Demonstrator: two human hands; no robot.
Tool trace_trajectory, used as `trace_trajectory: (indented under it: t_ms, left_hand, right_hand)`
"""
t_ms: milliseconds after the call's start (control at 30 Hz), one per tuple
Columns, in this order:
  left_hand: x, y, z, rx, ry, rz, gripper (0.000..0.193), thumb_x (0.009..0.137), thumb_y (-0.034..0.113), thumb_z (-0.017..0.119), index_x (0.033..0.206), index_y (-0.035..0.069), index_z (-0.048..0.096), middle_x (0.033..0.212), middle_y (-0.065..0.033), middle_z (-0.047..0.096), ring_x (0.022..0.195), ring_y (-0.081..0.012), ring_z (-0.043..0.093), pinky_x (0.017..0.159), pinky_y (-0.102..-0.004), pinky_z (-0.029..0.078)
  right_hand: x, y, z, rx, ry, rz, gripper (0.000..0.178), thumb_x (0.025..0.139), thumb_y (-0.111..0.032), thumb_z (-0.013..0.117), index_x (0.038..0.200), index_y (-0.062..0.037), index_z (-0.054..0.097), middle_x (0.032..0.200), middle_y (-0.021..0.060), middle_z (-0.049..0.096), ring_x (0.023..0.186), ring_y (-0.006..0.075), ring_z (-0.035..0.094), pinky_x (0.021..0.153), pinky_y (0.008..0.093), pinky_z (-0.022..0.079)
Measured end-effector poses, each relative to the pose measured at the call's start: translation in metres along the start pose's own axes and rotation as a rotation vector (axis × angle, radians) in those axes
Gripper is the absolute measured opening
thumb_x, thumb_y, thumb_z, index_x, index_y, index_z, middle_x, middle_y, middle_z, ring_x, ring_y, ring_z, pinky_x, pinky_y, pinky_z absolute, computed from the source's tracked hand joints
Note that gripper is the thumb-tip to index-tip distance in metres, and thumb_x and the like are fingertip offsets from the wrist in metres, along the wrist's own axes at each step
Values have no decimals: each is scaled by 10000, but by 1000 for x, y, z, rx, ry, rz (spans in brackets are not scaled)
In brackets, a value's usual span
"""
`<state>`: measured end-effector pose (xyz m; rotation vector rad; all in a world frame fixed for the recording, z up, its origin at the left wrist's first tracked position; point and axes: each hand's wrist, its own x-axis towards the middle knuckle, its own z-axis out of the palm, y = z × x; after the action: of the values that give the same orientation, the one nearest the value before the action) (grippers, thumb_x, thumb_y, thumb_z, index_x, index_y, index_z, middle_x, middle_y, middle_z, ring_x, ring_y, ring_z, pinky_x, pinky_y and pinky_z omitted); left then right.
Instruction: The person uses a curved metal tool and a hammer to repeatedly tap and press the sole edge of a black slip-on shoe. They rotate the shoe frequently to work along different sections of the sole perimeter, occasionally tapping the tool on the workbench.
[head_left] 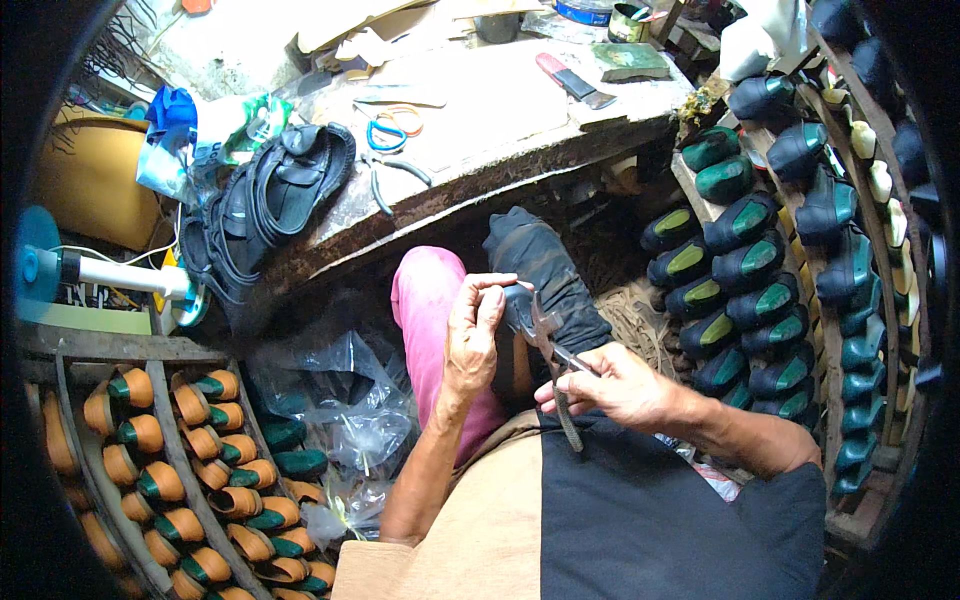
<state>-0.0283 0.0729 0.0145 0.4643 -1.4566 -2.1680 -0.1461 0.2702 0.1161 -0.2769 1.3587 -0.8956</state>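
Above my lap, my left hand (472,335) is closed round a small dark shoe (518,305), the fingers pinching its upper edge. Much of that shoe is hidden by the hand and the tool. My right hand (625,388) grips the handles of metal lasting pincers (545,335). The pincers' head lies against the shoe's right side; whether the jaws bite the edge I cannot tell. One handle hangs down below my right fingers.
Ahead stands a worn workbench (480,140) with pliers (385,180), scissors (385,130), a red-handled knife (570,78) and black sandals (270,200). Racks hold orange-and-green shoes (165,480) on the left and dark shoes (755,260) on the right. Plastic bags (350,410) lie beside my left leg.
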Motion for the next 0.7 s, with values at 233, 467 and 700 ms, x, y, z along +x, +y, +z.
trace_trajectory:
  t_ms: [233,467,700]
  left_hand:
    - [-5,3,6,58,82,6,250,1210,157,533,1376,34,676,1260,-126,799,1168,-163,715,1111,-344,526]
    - [-15,14,6,89,55,-22,269,1206,162,538,1310,-18,708,1255,-135,807,1153,-181,735,1083,-345,551]
    - [3,12,6,119,5,-18,271,1200,159,552,1305,-29,716,1240,-145,816,1133,-187,745,1084,-358,560]
  right_hand:
    - [-1,7,29,177,83,-43,344,1187,-234,601,1278,50,773,1194,162,831,1123,213,802,944,343,649]
    - [-10,15,39,-170,225,-42,369,1184,-278,595,982,-4,738,843,88,805,723,133,752,652,324,587]
    - [10,27,71,178,326,-186,385,1186,-323,601,1052,23,701,870,94,781,758,154,773,696,333,631]
